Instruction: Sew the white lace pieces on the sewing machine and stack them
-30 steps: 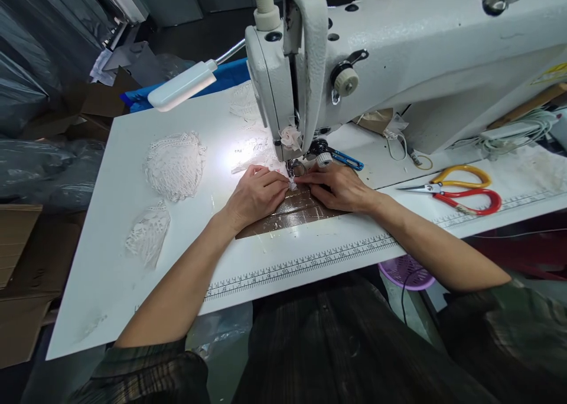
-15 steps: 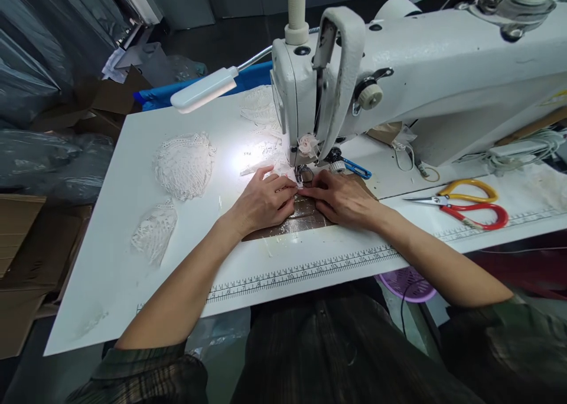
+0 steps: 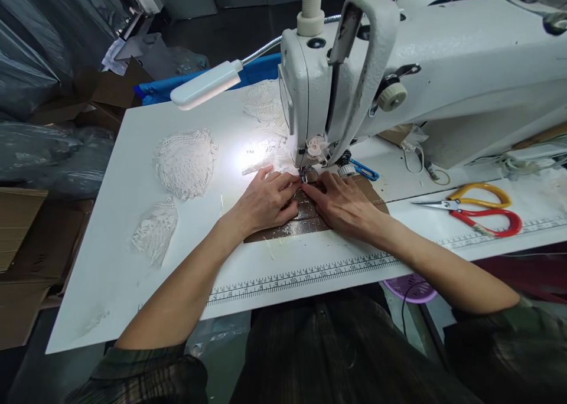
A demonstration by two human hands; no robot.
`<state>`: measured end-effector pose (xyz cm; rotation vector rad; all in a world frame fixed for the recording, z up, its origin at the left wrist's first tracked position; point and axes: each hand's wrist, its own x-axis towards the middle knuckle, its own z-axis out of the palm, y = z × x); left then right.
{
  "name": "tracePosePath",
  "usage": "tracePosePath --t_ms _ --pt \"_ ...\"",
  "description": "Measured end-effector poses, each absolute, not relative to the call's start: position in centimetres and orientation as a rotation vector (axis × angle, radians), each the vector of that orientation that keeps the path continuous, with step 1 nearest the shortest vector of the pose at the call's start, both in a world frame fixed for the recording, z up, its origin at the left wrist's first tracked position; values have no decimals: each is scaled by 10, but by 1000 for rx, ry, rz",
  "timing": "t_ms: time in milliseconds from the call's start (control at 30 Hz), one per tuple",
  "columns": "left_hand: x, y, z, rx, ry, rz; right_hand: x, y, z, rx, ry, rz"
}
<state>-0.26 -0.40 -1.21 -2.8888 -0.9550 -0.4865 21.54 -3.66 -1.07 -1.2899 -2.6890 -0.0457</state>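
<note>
Left hand (image 3: 264,203) and right hand (image 3: 344,204) press flat, fingertips meeting at the sewing machine (image 3: 398,79) needle, pinning a small white lace piece (image 3: 283,166) there; scissors (image 3: 478,210) lie far right on the tabletop (image 3: 133,262).

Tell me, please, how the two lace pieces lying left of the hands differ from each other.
The far lace piece is larger and rounded, spread flat; the near lace piece is smaller, narrower and lies slanted. The far one sits closer to the lamp. Both are white openwork on the white table, untouched.
</note>
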Motion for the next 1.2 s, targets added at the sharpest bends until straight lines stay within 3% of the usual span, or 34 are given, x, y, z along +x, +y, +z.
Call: tracePosePath --t_ms 200,467,967,1200 --pt "-4 -4 -18 -2872 -945 -499 221 -36 -17 -1250 -2653 27" --pt "-5 -3 -20 -2877 -989 -525 238 -6 -16 -1463 -2255 484" --pt "-5 2 -23 -2826 -1138 -629 268 -41 4 -1157 -2313 486" --pt "-3 14 -24 -2691 -1328 -561 272 -81 49 -895 -2133 434"
